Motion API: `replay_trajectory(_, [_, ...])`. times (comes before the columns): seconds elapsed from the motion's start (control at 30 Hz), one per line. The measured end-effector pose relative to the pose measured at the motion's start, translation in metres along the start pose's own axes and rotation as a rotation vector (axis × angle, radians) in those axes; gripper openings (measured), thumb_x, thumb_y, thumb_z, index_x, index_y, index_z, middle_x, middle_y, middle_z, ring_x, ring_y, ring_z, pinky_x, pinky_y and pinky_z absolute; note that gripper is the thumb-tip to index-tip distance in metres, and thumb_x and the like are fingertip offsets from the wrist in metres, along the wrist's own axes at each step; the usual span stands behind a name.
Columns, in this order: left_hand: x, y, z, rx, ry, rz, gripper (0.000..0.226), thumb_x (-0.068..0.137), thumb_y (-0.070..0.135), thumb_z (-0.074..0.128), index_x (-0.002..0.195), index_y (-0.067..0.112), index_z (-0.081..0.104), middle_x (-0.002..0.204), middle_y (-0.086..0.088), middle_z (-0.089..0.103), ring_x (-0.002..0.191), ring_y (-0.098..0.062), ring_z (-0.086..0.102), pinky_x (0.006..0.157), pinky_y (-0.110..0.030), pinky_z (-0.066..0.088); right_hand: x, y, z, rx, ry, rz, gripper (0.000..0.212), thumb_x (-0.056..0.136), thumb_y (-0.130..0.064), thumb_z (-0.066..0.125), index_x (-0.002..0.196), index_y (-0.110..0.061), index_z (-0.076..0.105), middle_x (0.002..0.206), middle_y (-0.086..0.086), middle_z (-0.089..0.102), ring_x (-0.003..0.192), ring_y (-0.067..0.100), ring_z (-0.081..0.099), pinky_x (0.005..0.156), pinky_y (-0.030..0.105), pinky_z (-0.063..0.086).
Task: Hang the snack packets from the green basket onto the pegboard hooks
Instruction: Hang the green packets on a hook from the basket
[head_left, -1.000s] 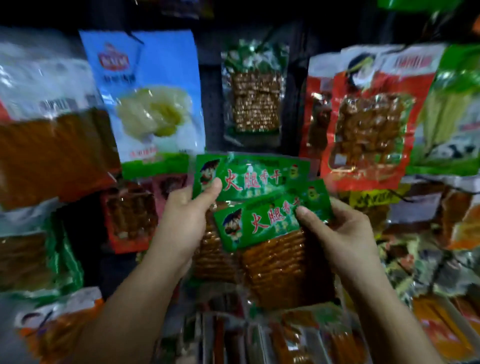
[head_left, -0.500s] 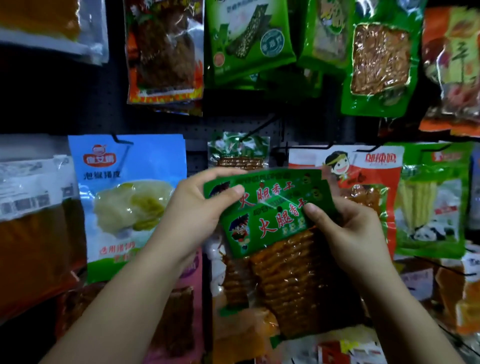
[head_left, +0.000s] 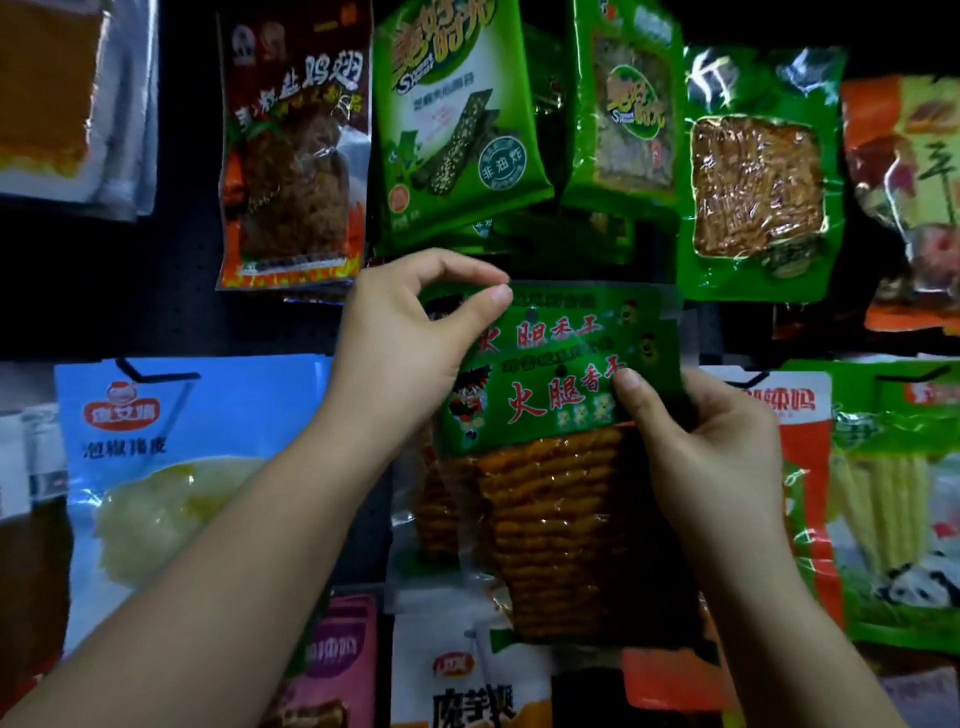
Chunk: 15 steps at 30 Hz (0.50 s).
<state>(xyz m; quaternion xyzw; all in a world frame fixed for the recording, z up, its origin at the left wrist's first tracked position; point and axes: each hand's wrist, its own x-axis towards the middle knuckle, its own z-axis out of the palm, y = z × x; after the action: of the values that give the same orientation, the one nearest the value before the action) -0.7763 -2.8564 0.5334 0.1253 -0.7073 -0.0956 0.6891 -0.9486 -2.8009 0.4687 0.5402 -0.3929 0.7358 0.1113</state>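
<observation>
Left thumb (head_left: 493, 297) and forefinger pinch the top-left corner of the back packet (head_left: 571, 317), other fingers curled loose above it. Right thumb (head_left: 626, 382) presses on the header of the front packet (head_left: 550, 467), right fingers wrapped behind, so both packets are held up as an overlapped pair. Left hand (head_left: 405, 353) sits upper left of the pair, right hand (head_left: 727, 457) lower right.

Each green header shows a punched hole; the back one is higher, the front one lower and offset. No hook can be made out through either hole, too dark there to tell.

Change: a second ago the pair was lower on the pegboard (head_left: 104, 312), in front of the bottom rows. Half a second ago it had risen partway. Now it's up in the dark gap under the upper row, just below the seaweed packet (head_left: 457, 130), right of the blue packet (head_left: 171, 467), left of the red packet (head_left: 800, 467). The left grip has moved from thumb flat on the header to a corner pinch.

Meaning: likely lining up holes with a hook in that gap; hanging not yet done. Holes aren't aligned, so probably the back packet goes on first. Basket not in view.
</observation>
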Motion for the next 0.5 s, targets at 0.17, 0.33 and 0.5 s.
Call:
replay_trajectory(0.17, [0.021, 0.003, 0.003, 0.046, 0.023, 0.047, 0.011, 0.078, 0.025, 0.074, 0.072, 0.034, 0.069, 0.07, 0.027, 0.066, 0.074, 0.01, 0.061, 0.078, -0.024, 0.053, 0.015, -0.004, 0.003, 0.037, 0.005, 0.035, 0.014, 0.088, -0.025, 0.064, 0.078, -0.017, 0.072, 0.072, -0.002, 0.074, 0.073, 0.017, 0.071, 0.069, 0.039, 0.057])
replay_trajectory(0.33, [0.031, -0.005, 0.006, 0.015, 0.002, -0.046, 0.011, 0.078, 0.022, 0.075, 0.074, 0.03, 0.07, 0.08, 0.016, 0.069, 0.088, -0.004, 0.066, 0.09, -0.04, 0.053, 0.023, -0.006, 0.008, 0.046, -0.018, 0.029, 0.012, 0.089, -0.021, 0.064, 0.08, -0.02, 0.072, 0.072, -0.01, 0.074, 0.073, 0.004, 0.069, 0.068, 0.025, 0.054])
replay_trajectory(0.5, [0.032, -0.008, 0.007, -0.038, -0.035, -0.121, 0.008, 0.076, 0.021, 0.076, 0.074, 0.028, 0.072, 0.084, 0.007, 0.072, 0.094, -0.017, 0.067, 0.091, -0.046, 0.052, 0.024, -0.004, 0.008, 0.025, -0.024, 0.07, 0.014, 0.089, -0.022, 0.064, 0.077, -0.02, 0.071, 0.071, -0.006, 0.073, 0.073, 0.011, 0.069, 0.066, 0.03, 0.052])
